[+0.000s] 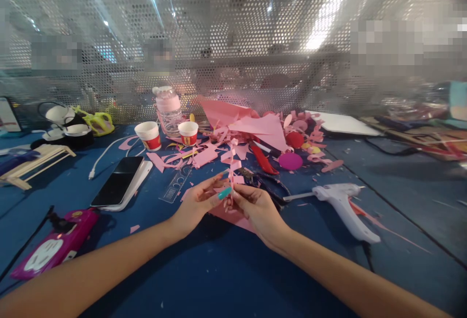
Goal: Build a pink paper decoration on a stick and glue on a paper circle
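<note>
In the middle of the head view, a narrow pink folded paper strip [234,165] stands upright between my hands, with small ledge-like folds along its length. My right hand [260,211] pinches its lower end between thumb and fingers. My left hand [199,203] is closed around the same end from the other side, its thumb with a teal nail pressed close to the strip. The fingers partly hide that lower end. Under both hands lies a pink paper sheet [235,217] on the blue table.
Pink paper scraps [207,155] heap up behind the hands, near a red cutter [263,158] and two paper cups [148,135]. A white glue gun [339,206] lies right. On the left are a phone [118,182] and a magenta power strip [58,245]. Perforated metal [233,31] rises behind.
</note>
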Motion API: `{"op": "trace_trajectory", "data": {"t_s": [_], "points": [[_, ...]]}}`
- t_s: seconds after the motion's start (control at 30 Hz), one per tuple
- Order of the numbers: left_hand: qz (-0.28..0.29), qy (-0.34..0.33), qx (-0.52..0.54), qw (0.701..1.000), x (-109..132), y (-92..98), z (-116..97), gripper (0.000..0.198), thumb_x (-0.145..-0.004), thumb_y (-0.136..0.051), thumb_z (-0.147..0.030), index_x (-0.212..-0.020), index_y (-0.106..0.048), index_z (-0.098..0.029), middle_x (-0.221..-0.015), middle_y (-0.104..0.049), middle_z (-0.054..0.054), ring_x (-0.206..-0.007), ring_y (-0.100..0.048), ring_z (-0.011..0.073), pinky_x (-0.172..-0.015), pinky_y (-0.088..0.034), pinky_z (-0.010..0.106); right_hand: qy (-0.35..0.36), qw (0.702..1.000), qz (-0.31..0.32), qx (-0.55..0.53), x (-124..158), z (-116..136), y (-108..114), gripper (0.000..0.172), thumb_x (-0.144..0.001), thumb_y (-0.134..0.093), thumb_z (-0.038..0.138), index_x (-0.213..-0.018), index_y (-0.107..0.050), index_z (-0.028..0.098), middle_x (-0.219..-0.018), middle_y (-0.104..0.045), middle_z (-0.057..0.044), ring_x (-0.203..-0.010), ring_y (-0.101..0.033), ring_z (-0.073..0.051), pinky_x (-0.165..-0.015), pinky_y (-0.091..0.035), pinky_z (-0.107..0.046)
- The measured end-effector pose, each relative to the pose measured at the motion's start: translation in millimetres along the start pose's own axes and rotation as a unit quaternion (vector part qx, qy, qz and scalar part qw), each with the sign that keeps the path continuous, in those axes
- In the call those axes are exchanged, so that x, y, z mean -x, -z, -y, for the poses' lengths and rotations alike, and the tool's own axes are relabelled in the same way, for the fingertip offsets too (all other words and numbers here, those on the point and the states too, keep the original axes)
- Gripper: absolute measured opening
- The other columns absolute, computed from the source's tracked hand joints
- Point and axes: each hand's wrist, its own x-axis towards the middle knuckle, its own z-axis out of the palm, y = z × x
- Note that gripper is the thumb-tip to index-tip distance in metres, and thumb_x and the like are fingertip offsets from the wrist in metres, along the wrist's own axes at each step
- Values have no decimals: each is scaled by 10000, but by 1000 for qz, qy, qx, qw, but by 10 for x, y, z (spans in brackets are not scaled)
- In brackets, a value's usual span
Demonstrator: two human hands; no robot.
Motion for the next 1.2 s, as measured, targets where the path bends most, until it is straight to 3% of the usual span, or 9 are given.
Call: {"op": "trace_trajectory", "data": {"t_s": [0.17, 0.3, 0.4, 0.5, 0.6, 0.77, 0.97, 1.1, 1.2], "points": [[-11, 31, 44, 999, -25, 37, 33, 444, -654, -717, -285, -1079, -616, -206, -1057, -658, 63, -1007, -583, 211, -926, -396, 372, -3, 1000, 17, -17, 12, 19, -67, 193, -671, -711, 328, -789, -709, 176, -661, -613, 14, -620, -532, -64, -653, -446, -194], [-61, 19, 67, 996, -46, 16, 39, 427, -577, -770, -247, -981, -638, -206, -1067, -652, 47, -1018, -564, 197, -886, -415, 332, -27, 999, 20, -34, 37, 27, -92, 203, -644, -733, 328, -769, -703, 171, -664, -611, 21, -619, -535, -56, -679, -459, -190], [-55, 30, 63, 996, -52, -2, 22, 322, -549, -782, -264, -839, -668, -181, -854, -689, 23, -809, -608, 163, -735, -460, 288, -73, 995, 33, -56, 56, 20, -75, 211, -652, -731, 321, -784, -690, 162, -646, -625, 18, -604, -576, -57, -703, -491, -207], [-2, 46, 73, 996, -45, -6, 8, 176, -608, -740, -316, -666, -676, -163, -541, -616, -26, -500, -534, 97, -556, -430, 246, -99, 993, 28, -62, 62, 3, -66, 218, -671, -720, 317, -800, -672, 148, -673, -661, -3, -615, -625, -70, -712, -510, -210], [27, 73, 97, 992, -40, -5, 5, 192, -640, -714, -342, -627, -690, -152, -469, -587, -22, -403, -470, 75, -458, -359, 222, -122, 991, -11, -53, 53, -12, -90, 231, -655, -734, 306, -784, -649, 134, -681, -677, -19, -609, -654, -91, -660, -523, -193], [-2, 95, 112, 989, -42, 3, 7, 208, -588, -750, -336, -668, -712, -147, -548, -652, 9, -438, -510, 91, -471, -371, 229, -124, 988, -63, -70, 33, -47, -140, 296, -583, -781, 294, -754, -600, 134, -672, -685, -28, -618, -678, -139, -663, -551, -240], [60, 77, 56, 994, -17, 10, 8, 251, -643, -716, -313, -845, -720, -164, -753, -714, 49, -673, -634, 172, -678, -465, 300, -77, 993, -62, -62, 21, -107, -152, 464, -536, -799, 299, -906, -555, 163, -724, -684, -8, -671, -681, -180, -735, -550, -350], [5, 51, 136, 989, -33, 14, 27, 193, -650, -715, -325, -673, -682, -136, -779, -710, 71, -755, -648, 216, -750, -492, 374, -37, 997, -51, 45, -1, -60, -122, 446, -547, -781, 300, -888, -521, 176, -799, -668, -22, -762, -663, -173, -755, -528, -331], [-42, 21, 195, 980, -63, 29, 40, 228, -642, -726, -350, -650, -636, -141, -763, -692, 53, -765, -649, 200, -726, -516, 355, 29, 978, -54, 200, 17, 170, -69, 389, -579, -747, 284, -867, -505, 185, -842, -645, -45, -787, -635, -173, -719, -520, -317]]}}
